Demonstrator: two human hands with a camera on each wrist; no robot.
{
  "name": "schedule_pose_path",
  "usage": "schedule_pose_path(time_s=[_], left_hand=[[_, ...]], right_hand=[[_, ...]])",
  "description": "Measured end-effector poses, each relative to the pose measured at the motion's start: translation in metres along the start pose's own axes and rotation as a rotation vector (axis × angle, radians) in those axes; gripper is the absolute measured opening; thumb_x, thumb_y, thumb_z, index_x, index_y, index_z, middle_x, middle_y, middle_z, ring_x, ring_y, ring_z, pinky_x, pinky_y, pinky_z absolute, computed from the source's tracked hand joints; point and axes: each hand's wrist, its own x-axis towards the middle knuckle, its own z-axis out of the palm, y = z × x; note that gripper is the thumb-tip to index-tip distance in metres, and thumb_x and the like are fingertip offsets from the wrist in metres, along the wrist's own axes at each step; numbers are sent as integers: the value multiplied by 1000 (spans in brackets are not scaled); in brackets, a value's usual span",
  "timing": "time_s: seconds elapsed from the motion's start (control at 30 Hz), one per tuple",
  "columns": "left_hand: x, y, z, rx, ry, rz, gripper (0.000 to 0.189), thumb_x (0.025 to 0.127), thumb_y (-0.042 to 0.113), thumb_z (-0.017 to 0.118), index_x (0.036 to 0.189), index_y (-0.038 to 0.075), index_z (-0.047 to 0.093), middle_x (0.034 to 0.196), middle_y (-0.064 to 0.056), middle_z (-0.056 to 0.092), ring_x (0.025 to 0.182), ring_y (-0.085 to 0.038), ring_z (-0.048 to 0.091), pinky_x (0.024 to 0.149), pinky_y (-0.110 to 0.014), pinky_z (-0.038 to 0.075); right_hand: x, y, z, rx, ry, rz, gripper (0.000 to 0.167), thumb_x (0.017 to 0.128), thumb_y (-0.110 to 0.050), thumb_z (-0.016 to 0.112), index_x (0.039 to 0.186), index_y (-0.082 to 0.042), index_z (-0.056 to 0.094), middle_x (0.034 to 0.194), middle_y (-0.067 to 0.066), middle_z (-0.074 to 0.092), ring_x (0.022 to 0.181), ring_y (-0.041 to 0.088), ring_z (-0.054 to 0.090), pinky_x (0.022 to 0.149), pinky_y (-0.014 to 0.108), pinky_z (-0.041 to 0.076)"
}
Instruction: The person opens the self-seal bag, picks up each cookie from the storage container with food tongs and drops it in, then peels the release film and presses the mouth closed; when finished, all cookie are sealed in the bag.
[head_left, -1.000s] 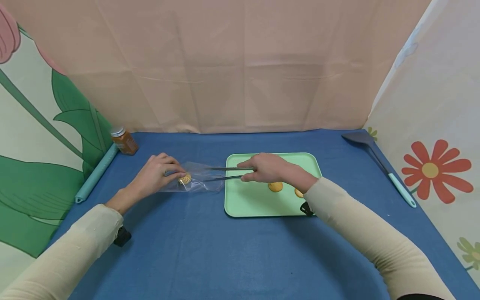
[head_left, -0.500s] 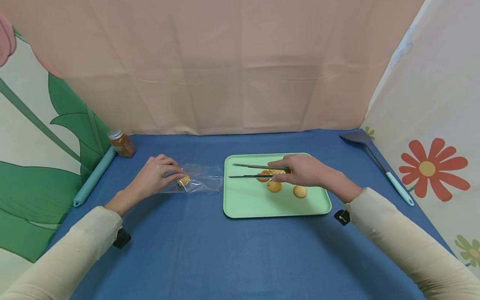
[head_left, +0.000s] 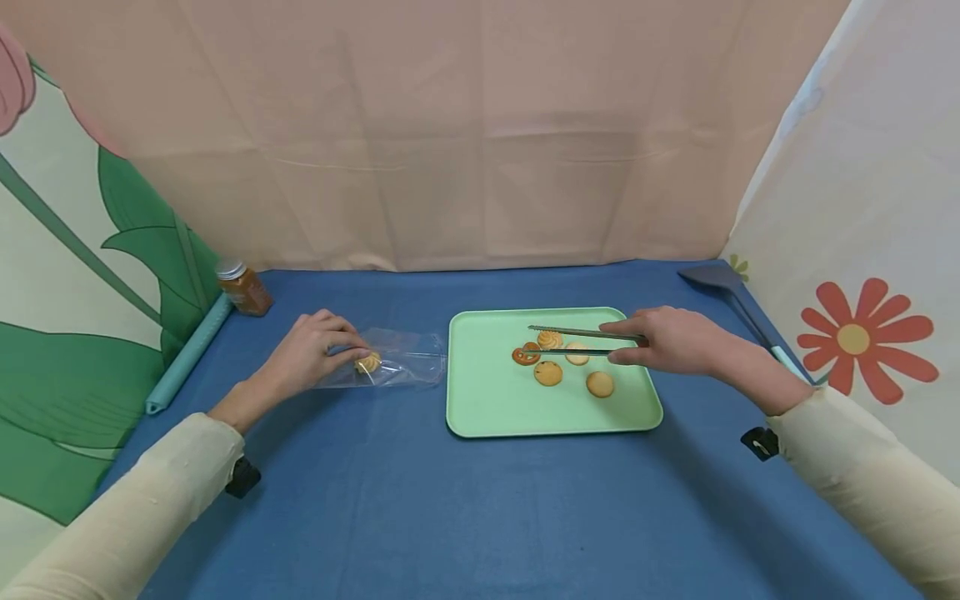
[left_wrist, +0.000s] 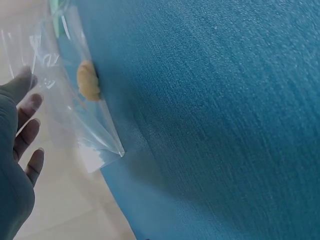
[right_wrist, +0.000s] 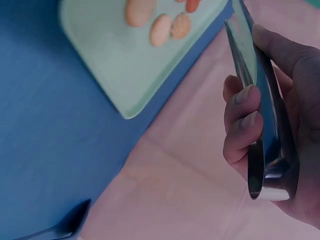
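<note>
A swirled cookie (head_left: 367, 362) lies inside a clear plastic bag (head_left: 412, 358) on the blue cloth. My left hand (head_left: 309, 354) pinches the film of that bag between thumb and fingertips; the left wrist view shows the bag (left_wrist: 55, 95) lifted into a loose pocket around the cookie (left_wrist: 88, 81). In my right hand (head_left: 675, 340) are metal tongs (right_wrist: 274, 165), gripped between thumb and fingers. Their two arms are spread, point left over the green tray (head_left: 487, 408) and hold nothing. Below them on the tray are a pretzel (head_left: 519, 357), a swirled cookie (head_left: 550, 340) and several round cookies (head_left: 600, 384).
A spatula (head_left: 712, 275) with a dark head lies at the right edge, partly behind my right forearm. At the back left stand a jar (head_left: 247, 290) with a silver lid and a light-blue roll (head_left: 191, 350). Fabric walls enclose the table (head_left: 450, 517) at the back and sides.
My right hand has drawn the tongs rightward out of the bag and over the tray. The swirled cookie stays in the bag, and my left hand keeps its place.
</note>
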Motion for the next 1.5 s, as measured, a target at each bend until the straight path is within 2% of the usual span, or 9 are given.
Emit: schedule_pose_path(time_s=[0.17, 0.3, 0.5, 0.63, 0.9, 1.5], left_hand=[[-1, 0, -1, -5, 10, 11, 9, 89, 25, 76, 96, 24, 82, 94, 3, 73, 92, -17, 54, 76, -38, 34], [-1, 2, -2, -16, 17, 13, 9, 88, 24, 77, 96, 23, 82, 93, 3, 73, 91, -17, 54, 76, -38, 34], [0, 3, -1, -7, 11, 10, 9, 88, 26, 78, 96, 23, 82, 94, 4, 72, 91, -17, 54, 76, -38, 34], [0, 2, -1, 2, 3, -3, 10, 88, 26, 78, 96, 23, 82, 94, 4, 72, 92, -16, 53, 77, -38, 34], [0, 4, -3, 6, -5, -15, 9, 88, 27, 78, 96, 24, 82, 94, 6, 72, 93, -15, 53, 78, -37, 34], [1, 5, -3, 10, -13, -21, 9, 87, 26, 79, 95, 22, 82, 93, 5, 72, 94, -16, 53, 78, -37, 34]], right_hand=[[-5, 6, 5, 49, -14, -6, 50, 94, -39, 69, 140, -20, 62, 124, 7, 68, 80, 6, 60, 63, 29, 46], [-4, 10, 9, 68, -24, 1, 51, 95, -41, 68, 140, -19, 61, 131, 10, 66, 80, 5, 61, 64, 29, 46], [-1, 16, 15, 76, -48, 6, 53, 95, -43, 67, 142, -20, 60, 117, 5, 69, 72, 5, 57, 60, 29, 44], [3, 17, 18, 65, -48, -14, 52, 95, -43, 67, 141, -19, 60, 115, 4, 70, 75, 5, 58, 63, 29, 45], [12, 17, 21, 45, -61, -6, 52, 95, -43, 67, 141, -20, 61, 129, 10, 68, 84, 9, 60, 64, 30, 45], [19, 19, 23, 29, -116, 5, 52, 95, -43, 67, 141, -21, 60, 131, 11, 67, 88, 9, 64, 66, 32, 48]])
